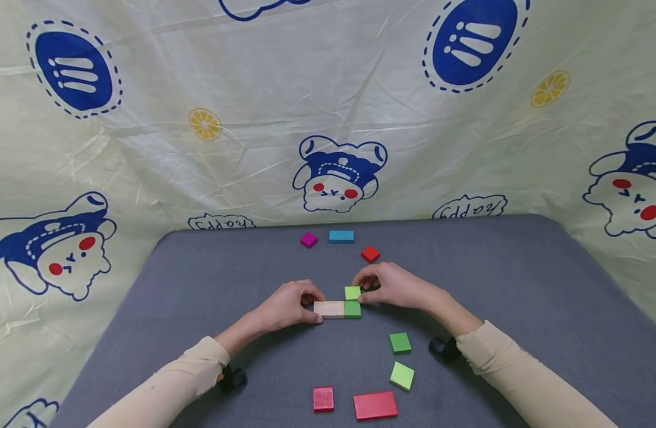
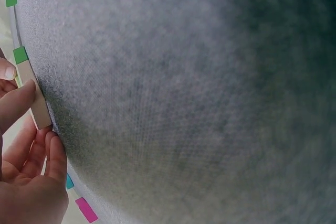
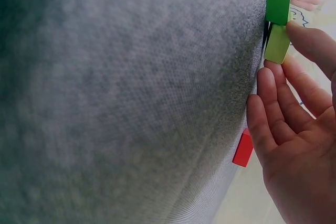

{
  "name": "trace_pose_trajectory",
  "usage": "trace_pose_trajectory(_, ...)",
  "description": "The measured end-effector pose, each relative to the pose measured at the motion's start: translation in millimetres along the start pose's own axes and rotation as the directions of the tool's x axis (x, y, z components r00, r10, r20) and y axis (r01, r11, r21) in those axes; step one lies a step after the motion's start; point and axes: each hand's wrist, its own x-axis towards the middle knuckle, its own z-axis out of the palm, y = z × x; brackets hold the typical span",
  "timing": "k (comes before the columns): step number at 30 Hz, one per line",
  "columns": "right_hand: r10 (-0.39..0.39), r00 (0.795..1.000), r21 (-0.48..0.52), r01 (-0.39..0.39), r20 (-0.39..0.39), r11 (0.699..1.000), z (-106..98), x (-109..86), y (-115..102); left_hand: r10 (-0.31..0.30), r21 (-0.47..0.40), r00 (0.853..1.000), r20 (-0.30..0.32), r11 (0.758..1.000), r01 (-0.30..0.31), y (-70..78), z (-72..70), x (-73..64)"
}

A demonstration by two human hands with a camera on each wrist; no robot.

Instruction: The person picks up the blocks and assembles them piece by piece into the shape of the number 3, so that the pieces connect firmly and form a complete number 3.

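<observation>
My left hand (image 1: 289,304) holds a pale wooden rectangular block (image 1: 329,309) at its left end, thumb on the near side and fingers behind. A dark green square block (image 1: 352,310) sits flush against the block's right end. Behind that green square lies a light green block (image 1: 352,293), pinched between the thumb and fingers of my right hand (image 1: 393,285). In the right wrist view the light green block (image 3: 277,43) lies close against the dark green one (image 3: 278,4). My left thumb (image 2: 22,103) overlaps the wooden block (image 2: 39,98) in the left wrist view.
At the back of the grey table (image 1: 226,255) lie a magenta block (image 1: 309,240), a blue block (image 1: 341,237) and a red block (image 1: 370,254). Nearer are a green block (image 1: 400,343), a light green block (image 1: 401,376), a small red square (image 1: 323,399) and a larger red rectangle (image 1: 375,405).
</observation>
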Motion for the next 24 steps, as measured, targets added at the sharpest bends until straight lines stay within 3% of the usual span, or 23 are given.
trace_pose_trajectory(24, -0.020, 1.000, 0.015, 0.020, 0.013, 1.000, 1.4, 0.4, 3.4, -0.002, -0.002, 1.000, 0.001, 1.000, 0.002, 0.2, 0.3, 0.4)
